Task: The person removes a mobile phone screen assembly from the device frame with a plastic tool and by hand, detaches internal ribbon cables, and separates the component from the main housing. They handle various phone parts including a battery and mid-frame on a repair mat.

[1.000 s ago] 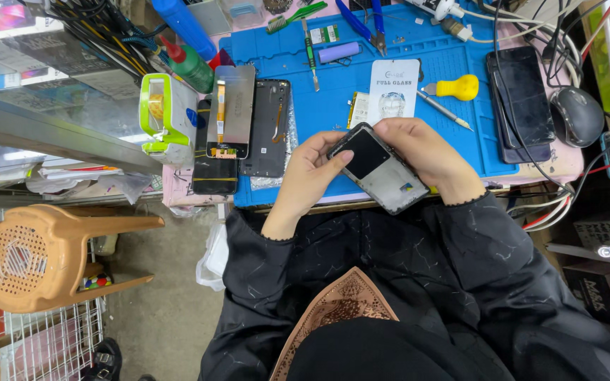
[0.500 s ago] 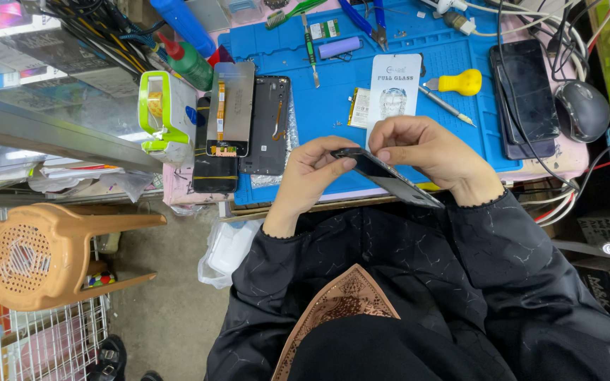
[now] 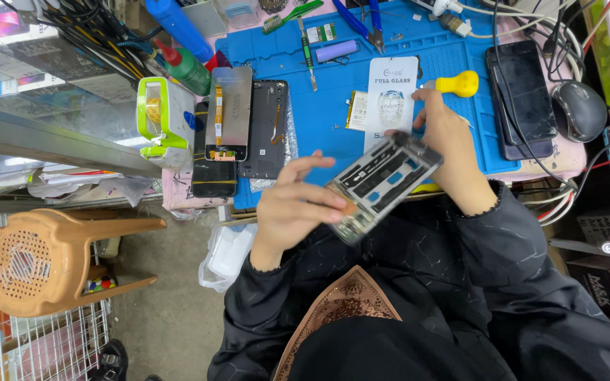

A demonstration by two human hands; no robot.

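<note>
A cluttered repair bench fills the upper view, with a blue mat (image 3: pixel 333 85) across its middle and a bare floor below to the left, where a tan stool (image 3: pixel 44 261) lies near the bench edge. The mat's near edge sits just behind the hands; tools, a yellow screwdriver (image 3: pixel 457 83) and a white packet (image 3: pixel 392 99) crowd its far half, and two screens (image 3: pixel 248 120) lie at its left edge. Dark phones (image 3: pixel 524 99) and a mouse (image 3: pixel 579 109) hem in the right side. The only open room is above the lap. There the phone (image 3: pixel 383 185), back off and insides showing, is held tilted between both hands. The left hand (image 3: pixel 294 212) grips its lower end, thumb on top, index finger raised free. The right hand (image 3: pixel 446 152) clasps the upper end, fingers curled round the far edge.
</note>
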